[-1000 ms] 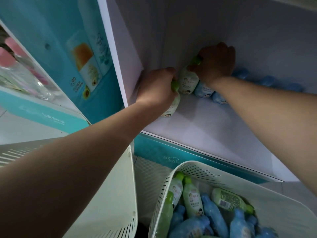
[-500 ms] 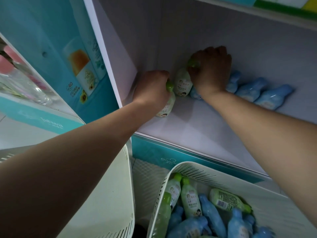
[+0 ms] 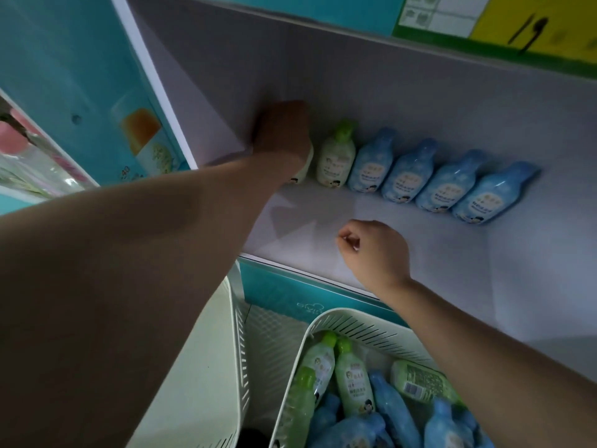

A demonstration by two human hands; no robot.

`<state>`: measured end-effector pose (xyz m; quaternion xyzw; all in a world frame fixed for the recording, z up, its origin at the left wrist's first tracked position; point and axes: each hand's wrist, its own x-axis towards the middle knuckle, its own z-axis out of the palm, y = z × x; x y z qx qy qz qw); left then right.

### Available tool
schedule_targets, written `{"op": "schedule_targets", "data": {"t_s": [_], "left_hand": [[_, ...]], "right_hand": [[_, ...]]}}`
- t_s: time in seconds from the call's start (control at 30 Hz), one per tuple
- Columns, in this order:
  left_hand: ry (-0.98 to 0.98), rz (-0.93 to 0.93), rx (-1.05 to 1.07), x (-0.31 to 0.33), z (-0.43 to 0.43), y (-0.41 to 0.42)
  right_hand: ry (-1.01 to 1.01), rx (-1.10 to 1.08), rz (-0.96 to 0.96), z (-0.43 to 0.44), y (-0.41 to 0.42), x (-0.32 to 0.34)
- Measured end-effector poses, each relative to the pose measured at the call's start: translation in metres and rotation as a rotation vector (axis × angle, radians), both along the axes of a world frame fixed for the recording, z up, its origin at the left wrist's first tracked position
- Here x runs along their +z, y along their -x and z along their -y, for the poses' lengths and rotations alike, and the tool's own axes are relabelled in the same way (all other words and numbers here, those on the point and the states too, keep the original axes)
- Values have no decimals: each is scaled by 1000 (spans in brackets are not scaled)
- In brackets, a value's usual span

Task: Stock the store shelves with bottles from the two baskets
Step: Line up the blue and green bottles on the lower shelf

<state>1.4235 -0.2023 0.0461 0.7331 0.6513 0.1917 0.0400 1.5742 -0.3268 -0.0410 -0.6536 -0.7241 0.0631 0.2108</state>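
A row of bottles stands at the back of the white shelf (image 3: pixel 436 263). My left hand (image 3: pixel 284 137) grips a green-capped white bottle (image 3: pixel 303 169) at the far left of the row, mostly hidden by the hand. Beside it stands another green-capped bottle (image 3: pixel 336 156), then several blue bottles (image 3: pixel 433 176) to its right. My right hand (image 3: pixel 371 250) hovers near the shelf's front edge with its fingers loosely curled, holding nothing. Below, a white basket (image 3: pixel 365 324) holds several green and blue bottles (image 3: pixel 352 383).
A second white basket (image 3: pixel 206 367) sits to the left of the first, its contents hidden by my left arm. The shelf's left wall (image 3: pixel 193 92) is close to my left hand. A yellow and green price sign (image 3: pixel 517 21) hangs on the shelf above.
My right hand let go of the second green-capped bottle and drew back to the shelf's front. My left hand pushed its bottle back into the row at the far left.
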Motion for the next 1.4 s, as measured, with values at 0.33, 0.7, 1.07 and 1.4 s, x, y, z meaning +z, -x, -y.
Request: {"op": "schedule_targets", "data": {"t_s": [0.33, 0.7, 1.07, 1.4], "left_hand": [[-36, -61, -54, -10, -28, -3], [80, -43, -98, -24, -21, 1], [56, 14, -227, -10, 58, -12], [-6, 9, -659, -27, 177, -43]], "right_hand": [[50, -35, -54, 10, -20, -9], [65, -27, -52, 16, -18, -8], [76, -61, -73, 60, -30, 21], [167, -134, 48, 149, -62, 9]]}}
